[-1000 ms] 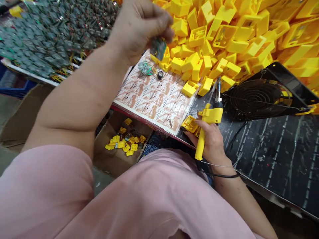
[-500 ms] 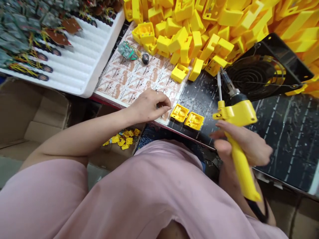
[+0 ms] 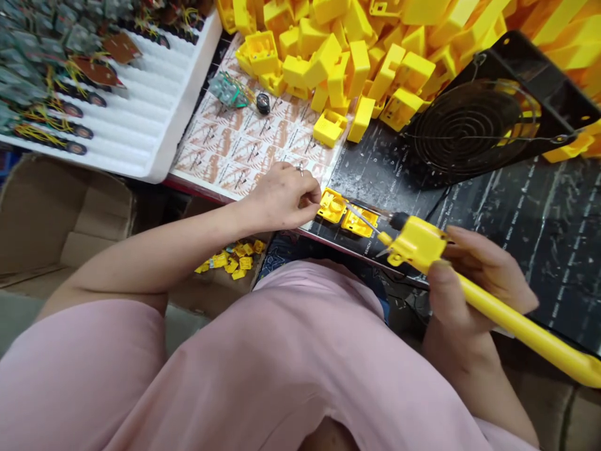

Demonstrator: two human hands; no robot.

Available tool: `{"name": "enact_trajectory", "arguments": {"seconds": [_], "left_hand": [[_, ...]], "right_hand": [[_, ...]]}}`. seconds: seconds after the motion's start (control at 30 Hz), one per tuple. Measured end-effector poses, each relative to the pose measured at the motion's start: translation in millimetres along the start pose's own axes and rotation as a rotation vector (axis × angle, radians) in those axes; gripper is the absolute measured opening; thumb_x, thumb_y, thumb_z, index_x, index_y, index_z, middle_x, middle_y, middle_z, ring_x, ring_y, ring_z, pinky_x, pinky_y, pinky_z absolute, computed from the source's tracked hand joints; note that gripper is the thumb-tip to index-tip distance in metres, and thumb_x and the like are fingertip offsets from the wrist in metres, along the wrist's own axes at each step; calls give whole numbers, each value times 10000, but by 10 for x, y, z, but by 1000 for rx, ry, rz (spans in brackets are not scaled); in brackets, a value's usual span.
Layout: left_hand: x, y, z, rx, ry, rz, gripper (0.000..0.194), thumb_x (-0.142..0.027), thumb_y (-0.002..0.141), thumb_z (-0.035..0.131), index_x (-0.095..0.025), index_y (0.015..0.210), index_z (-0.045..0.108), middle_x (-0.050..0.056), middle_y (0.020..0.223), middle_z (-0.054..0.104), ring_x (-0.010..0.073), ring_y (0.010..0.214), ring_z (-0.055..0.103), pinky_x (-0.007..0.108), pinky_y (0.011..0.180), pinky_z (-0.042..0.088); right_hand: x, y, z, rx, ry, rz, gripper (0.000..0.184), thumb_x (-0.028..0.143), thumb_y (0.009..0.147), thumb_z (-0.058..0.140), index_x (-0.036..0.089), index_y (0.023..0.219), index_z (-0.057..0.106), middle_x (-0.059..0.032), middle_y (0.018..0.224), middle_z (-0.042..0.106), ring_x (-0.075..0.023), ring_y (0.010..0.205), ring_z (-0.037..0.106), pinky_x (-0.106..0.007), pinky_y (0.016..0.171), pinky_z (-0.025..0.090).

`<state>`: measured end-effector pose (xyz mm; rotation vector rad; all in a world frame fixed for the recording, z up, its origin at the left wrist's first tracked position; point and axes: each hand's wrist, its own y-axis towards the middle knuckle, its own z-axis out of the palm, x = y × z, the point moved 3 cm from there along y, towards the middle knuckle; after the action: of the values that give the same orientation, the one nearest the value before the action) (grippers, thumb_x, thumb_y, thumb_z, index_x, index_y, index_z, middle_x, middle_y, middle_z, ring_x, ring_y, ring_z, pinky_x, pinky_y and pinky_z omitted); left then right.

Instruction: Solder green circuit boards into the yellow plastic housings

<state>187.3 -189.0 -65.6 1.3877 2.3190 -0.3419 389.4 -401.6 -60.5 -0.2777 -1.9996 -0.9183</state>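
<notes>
My right hand [image 3: 474, 282] is wrapped round the yellow handle of a soldering gun [image 3: 420, 244] with a solder-feed tube. Its tip points left, over two small open yellow plastic casings lying side by side at the bench edge. The tip reaches the left casing [image 3: 332, 207], and the iron's barrel passes above the right casing [image 3: 359, 220]. Both casings have moulded recesses facing up. My left hand [image 3: 288, 197], wearing a ring, is closed, its thumb and forefinger pinched at the left casing's near-left edge. Whether something small is also between these fingers is hidden.
A large heap of yellow casings [image 3: 347, 62] fills the back. A black fan [image 3: 479, 125] stands at right. A white foam tray [image 3: 154, 113] bears circuit boards with wired parts. One wired board [image 3: 228, 91] lies on the patterned sheet. Below is a cardboard box [image 3: 70, 219].
My right hand has swung the soldering gun from upright to nearly level, bringing its tip left and down to the casings. My left hand stays beside the left casing. The view has shifted slightly.
</notes>
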Motion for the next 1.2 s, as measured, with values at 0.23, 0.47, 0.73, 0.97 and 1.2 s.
{"name": "enact_trajectory", "arguments": {"seconds": [0.23,0.47,0.73,0.97,1.2], "left_hand": [[-9,52,-42,48,78,45,218,-305,820,523,-194,778,706,28,798,752,189,741,625,432,935,446],[-10,61,-58,26,86,74,264,-331,834,503,-198,772,723,37,874,758,231,876,659,439,929,445],[-32,84,-72,40,116,93,262,-305,844,526,-199,785,758,44,929,766,241,914,644,442,927,438],[-37,84,-97,58,154,72,228,-290,832,549,-199,776,751,34,923,769,231,903,644,429,910,438],[-58,103,-103,65,141,47,207,-312,826,569,-202,837,744,51,921,752,268,981,667,465,968,475]], "right_hand": [[129,35,89,219,89,-313,419,45,767,831,243,1122,730,13,833,771,-162,683,736,-271,556,615],[226,171,202,314,11,-363,272,89,765,862,228,909,677,13,777,760,-149,647,736,-227,499,591],[271,299,144,334,-3,-404,237,92,783,835,242,880,679,21,732,740,-151,606,723,-224,451,546],[238,237,113,265,19,-357,235,67,791,819,240,853,673,4,723,727,-163,594,695,-261,426,525],[81,129,100,97,-13,-245,320,133,805,838,308,1061,761,-4,800,777,-214,634,725,-337,502,589]]}}
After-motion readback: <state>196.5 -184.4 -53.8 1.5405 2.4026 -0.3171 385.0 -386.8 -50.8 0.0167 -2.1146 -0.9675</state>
